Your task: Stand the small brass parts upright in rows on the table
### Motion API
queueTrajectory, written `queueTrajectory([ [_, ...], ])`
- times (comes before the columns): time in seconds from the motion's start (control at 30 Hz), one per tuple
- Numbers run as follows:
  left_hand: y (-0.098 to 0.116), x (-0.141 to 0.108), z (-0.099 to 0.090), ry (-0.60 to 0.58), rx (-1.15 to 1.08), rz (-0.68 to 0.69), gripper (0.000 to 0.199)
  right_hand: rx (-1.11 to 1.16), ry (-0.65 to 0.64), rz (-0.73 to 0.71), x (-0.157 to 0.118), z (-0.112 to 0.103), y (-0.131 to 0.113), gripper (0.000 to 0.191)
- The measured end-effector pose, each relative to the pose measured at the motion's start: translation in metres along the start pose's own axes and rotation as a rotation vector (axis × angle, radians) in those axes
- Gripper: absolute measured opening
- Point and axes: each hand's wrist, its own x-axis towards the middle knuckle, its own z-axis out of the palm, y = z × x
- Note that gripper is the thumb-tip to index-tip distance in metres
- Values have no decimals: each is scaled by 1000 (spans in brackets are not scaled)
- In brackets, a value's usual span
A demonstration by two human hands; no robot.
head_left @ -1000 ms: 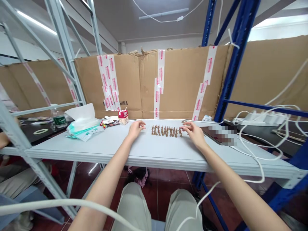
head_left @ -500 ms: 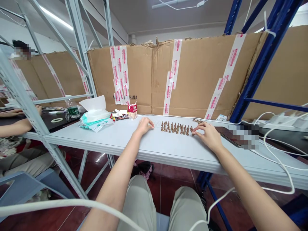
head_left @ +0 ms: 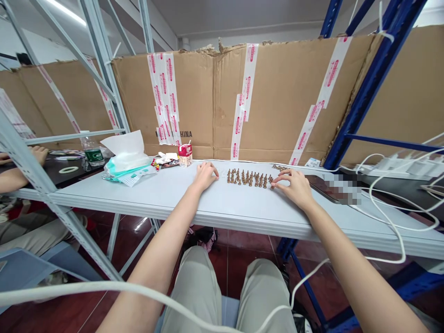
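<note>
Along the middle of the white shelf table stands a row of small brown figurines, upright and closely packed, with a few more pieces lying in a loose patch behind its right end. The right hand lies flat and open, its fingertips just beside the row's last figurine, with nothing visibly in its grip. The left hand rests on the tabletop just left of the row, fingers loosely curled, holding nothing.

Farther left stand a small carton, some wrappers and a tissue pack. To the right lies a dark tablet, partly blurred out, with white cables and a power strip beyond it. Taped cardboard walls off the table's far edge. At far left, a co-worker's hand rests on a dark bench, past a water bottle.
</note>
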Motion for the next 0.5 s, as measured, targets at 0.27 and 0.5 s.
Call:
queueTrajectory([
  [0.27,8,0,0,106,33,43,12,-20,-45,69,-2,-4,-5,23],
  [0.5,8,0,1,154,24,86,13,-42,-83,107,-3,-6,-8,24],
])
